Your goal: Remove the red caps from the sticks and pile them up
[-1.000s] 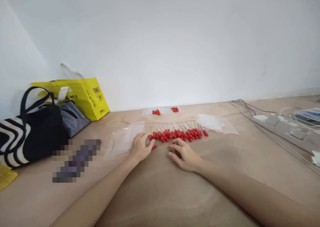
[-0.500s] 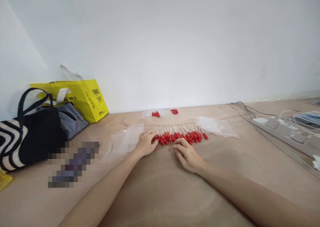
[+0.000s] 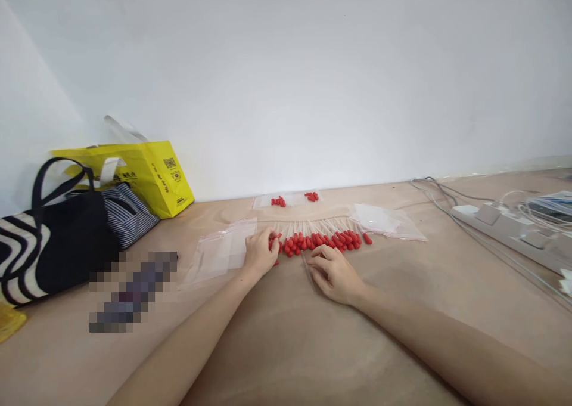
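Observation:
Several red rubber bulbs (image 3: 346, 239) lie heaped in a row on the table. Thin clear tubes (image 3: 308, 226) fan out behind them, many seeming to end in the bulbs. At the row's left end, my left hand (image 3: 260, 252) is closed, thumb and fingers pinching a small red bulb (image 3: 279, 236). My right hand (image 3: 335, 275) rests just in front of the row, its fingertips pinched on a thin clear tube (image 3: 307, 263) that slants over the table. One end of that tube is partly hidden by the fingers.
Clear plastic bags (image 3: 223, 245) lie left of the row, and another bag (image 3: 384, 221) lies right. Behind is a bag (image 3: 290, 201) with two small red clusters. Handbags and a yellow bag (image 3: 165, 179) stand left; a power strip (image 3: 513, 230) with cables sits right.
My left hand has drawn slightly back to the left from the heap, and a red bulb now shows between its fingertips. My right hand has stayed nearly still with the tube.

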The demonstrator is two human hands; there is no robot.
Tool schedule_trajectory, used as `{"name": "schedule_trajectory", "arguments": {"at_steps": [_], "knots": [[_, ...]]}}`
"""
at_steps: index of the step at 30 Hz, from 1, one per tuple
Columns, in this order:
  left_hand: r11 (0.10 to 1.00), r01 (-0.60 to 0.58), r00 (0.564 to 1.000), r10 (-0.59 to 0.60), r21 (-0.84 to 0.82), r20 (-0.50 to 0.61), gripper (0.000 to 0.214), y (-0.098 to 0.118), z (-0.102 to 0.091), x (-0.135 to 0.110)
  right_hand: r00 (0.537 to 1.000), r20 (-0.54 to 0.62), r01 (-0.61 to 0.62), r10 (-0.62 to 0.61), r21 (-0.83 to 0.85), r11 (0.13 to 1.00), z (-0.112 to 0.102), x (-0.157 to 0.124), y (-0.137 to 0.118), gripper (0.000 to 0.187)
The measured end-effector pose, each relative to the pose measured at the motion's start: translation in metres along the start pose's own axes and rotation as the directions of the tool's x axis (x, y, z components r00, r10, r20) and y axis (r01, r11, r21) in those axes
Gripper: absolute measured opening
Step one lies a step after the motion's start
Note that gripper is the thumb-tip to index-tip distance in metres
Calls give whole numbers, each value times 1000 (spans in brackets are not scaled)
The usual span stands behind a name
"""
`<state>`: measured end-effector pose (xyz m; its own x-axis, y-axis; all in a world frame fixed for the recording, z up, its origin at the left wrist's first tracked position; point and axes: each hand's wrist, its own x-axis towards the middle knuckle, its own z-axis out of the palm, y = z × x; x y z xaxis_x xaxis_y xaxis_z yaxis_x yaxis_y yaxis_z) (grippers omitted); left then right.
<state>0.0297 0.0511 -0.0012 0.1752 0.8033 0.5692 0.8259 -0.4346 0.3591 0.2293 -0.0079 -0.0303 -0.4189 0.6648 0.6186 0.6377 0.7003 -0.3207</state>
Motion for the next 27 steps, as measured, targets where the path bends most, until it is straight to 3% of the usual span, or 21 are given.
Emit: {"name": "schedule_trajectory", "arguments": {"at_steps": [4,6,8,11,14,17,21,27], "knots": [[996,48,983,-60,-74,-171,6,0,-9,-8,1000,-12,2,-2,-53,999,1,0,0,20],[992,9,977,-36,-129,-208,7,4,-15,-20,998,-66,-21,17,-54,998,0,0,0,23],[968,-107,984,71,-225,-164,5,11,-20,-36,985,-164,-53,43,-61,997,-3,-1,1,26],[934,-183,981,193,-307,3,7,19,-23,-57,962,-272,-49,10,-138,989,-10,-3,1,34],[919,-186,965,238,-346,113,8,24,-23,-66,968,-218,70,-126,-248,966,-16,-3,2,31],[908,-206,954,270,-365,134,8,25,-20,-65,960,-154,183,-236,-296,938,-16,-2,3,18],[902,-324,931,358,-286,71,17,27,-16,-59,934,-158,250,-322,-357,900,-12,1,4,15],[850,-525,851,523,33,51,28,32,-9,-53,898,-134,319,-418,-455,831,-10,0,2,20]]}}
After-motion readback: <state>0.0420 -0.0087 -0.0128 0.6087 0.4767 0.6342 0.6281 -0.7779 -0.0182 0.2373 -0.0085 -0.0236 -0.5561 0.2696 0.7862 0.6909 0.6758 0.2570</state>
